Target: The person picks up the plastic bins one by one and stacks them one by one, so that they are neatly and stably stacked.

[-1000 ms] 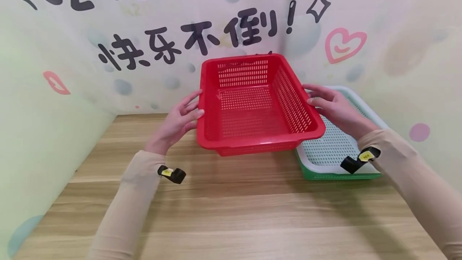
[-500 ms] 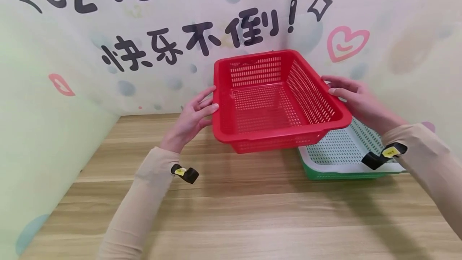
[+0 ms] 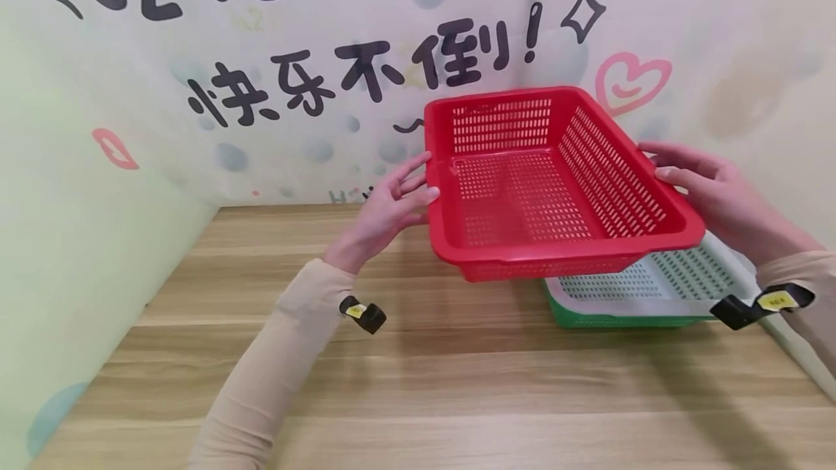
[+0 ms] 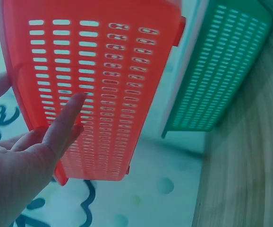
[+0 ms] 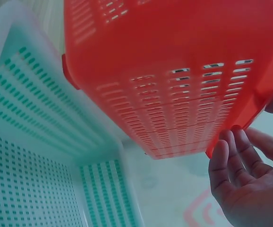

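Note:
A red plastic basket [image 3: 522, 187] with slotted sides hangs above the table in the head view, held between both hands. My left hand [image 3: 385, 212] grips its left rim, thumb on top and fingers underneath. In the left wrist view, fingers [image 4: 63, 120] of that hand lie along the slotted side wall. On the opposite rim, my right hand [image 3: 725, 198] grips with the thumb over the edge; its curled fingers [image 5: 235, 161] show under the rim in the right wrist view. Below and to the right, a white basket [image 3: 620, 285] sits nested in a green basket [image 3: 588, 318], partly hidden.
The wood-grain table [image 3: 418, 397] runs toward the viewer. A printed cloth wall [image 3: 294, 143] with large black characters stands close behind the red basket, and a pale side wall [image 3: 78, 252] closes off the left.
Both hands have carried the red basket to the right, so that it now overlaps more of the stacked white and green baskets. The stack has stayed put.

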A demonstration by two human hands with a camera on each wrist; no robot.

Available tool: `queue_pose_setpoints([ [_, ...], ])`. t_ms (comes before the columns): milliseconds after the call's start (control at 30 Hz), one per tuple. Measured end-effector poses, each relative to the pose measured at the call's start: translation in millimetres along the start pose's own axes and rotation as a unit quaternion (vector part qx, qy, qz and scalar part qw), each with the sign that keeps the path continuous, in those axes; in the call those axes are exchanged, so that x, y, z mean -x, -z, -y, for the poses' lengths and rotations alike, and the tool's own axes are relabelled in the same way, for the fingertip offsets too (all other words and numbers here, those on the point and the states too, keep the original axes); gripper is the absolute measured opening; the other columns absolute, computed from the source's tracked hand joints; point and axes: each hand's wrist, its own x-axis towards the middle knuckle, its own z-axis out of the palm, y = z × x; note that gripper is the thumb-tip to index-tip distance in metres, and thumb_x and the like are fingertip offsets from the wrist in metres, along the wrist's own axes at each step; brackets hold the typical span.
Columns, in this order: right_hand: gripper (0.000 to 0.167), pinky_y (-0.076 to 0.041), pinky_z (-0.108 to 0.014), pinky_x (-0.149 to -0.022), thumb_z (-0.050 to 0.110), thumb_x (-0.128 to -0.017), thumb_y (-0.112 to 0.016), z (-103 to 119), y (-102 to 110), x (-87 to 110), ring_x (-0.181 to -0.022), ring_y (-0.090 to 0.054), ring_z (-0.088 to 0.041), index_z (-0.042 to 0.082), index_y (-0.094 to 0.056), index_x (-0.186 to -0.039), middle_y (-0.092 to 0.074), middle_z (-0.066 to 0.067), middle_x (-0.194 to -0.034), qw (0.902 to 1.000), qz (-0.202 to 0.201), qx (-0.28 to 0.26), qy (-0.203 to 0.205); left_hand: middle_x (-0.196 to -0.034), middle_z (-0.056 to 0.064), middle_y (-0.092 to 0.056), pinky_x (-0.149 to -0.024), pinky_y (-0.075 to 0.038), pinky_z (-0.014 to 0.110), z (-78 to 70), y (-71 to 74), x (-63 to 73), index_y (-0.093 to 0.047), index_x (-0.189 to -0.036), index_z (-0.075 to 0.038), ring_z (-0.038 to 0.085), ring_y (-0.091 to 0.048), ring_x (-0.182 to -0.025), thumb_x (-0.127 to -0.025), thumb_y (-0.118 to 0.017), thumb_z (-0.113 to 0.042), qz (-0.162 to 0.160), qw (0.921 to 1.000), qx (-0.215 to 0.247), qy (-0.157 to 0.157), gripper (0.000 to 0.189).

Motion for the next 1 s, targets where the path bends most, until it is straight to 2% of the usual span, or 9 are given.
queue_pose_setpoints([
  [233,0.04,-0.058,-0.034,-0.062,0.004,-0.102,-0.043,-5.5,18.5,10.5,-0.082,-0.07,-0.022,0.016,-0.054,-0.138,-0.064,-0.003,-0.114,0.9994,-0.022,-0.023,0.009,-0.139,0.017,-0.05,-0.09,-0.05,0.048,7.1,-19.3,-9.9,-0.028,-0.152,-0.007,0.045,-0.046,-0.125,-0.094,-0.054,0.0,0.008,0.9999,-0.009,0.012,0.063],
  [567,0.037,-0.057,-0.037,-0.058,0.01,-0.103,-0.041,4.8,36.9,17.1,-0.076,-0.071,-0.028,0.02,-0.059,-0.134,-0.068,-0.003,-0.112,0.9932,-0.051,-0.104,-0.002,-0.137,0.015,-0.052,-0.089,-0.052,0.042,15.9,-45.1,-24.9,-0.027,-0.152,-0.007,0.042,-0.048,-0.124,-0.095,-0.055,0.0,0.003,1.0,0.007,-0.003,0.064],
  [767,0.04,-0.058,-0.037,-0.06,0.009,-0.101,-0.043,1.6,45.7,21.9,-0.08,-0.071,-0.026,0.025,-0.059,-0.135,-0.067,0.002,-0.115,0.9906,-0.077,-0.112,-0.016,-0.141,0.011,-0.049,-0.091,-0.051,0.04,28.2,-61.8,-30.7,-0.024,-0.153,-0.01,0.033,-0.055,-0.119,-0.096,-0.056,-0.003,-0.005,0.9999,0.006,-0.014,0.065],
  [933,0.041,-0.058,-0.038,-0.059,0.009,-0.1,-0.045,-6.6,56.2,24.8,-0.082,-0.071,-0.023,0.028,-0.058,-0.135,-0.067,0.005,-0.114,0.9887,-0.095,-0.113,-0.025,-0.146,0.01,-0.045,-0.095,-0.048,0.04,37.8,-71.2,-34.2,-0.019,-0.152,-0.011,0.032,-0.056,-0.119,-0.097,-0.053,-0.001,0.009,0.9993,0.019,-0.032,0.065],
  [1000,0.043,-0.057,-0.039,-0.058,0.01,-0.1,-0.046,-9.0,63.4,25.6,-0.081,-0.071,-0.022,0.028,-0.053,-0.138,-0.067,0.007,-0.114,0.9903,-0.096,-0.096,-0.031,-0.147,0.009,-0.043,-0.095,-0.048,0.04,40.4,-74.3,-35.4,-0.017,-0.152,-0.012,0.03,-0.055,-0.12,-0.097,-0.052,0.0,0.018,0.999,0.024,-0.031,0.066],
])
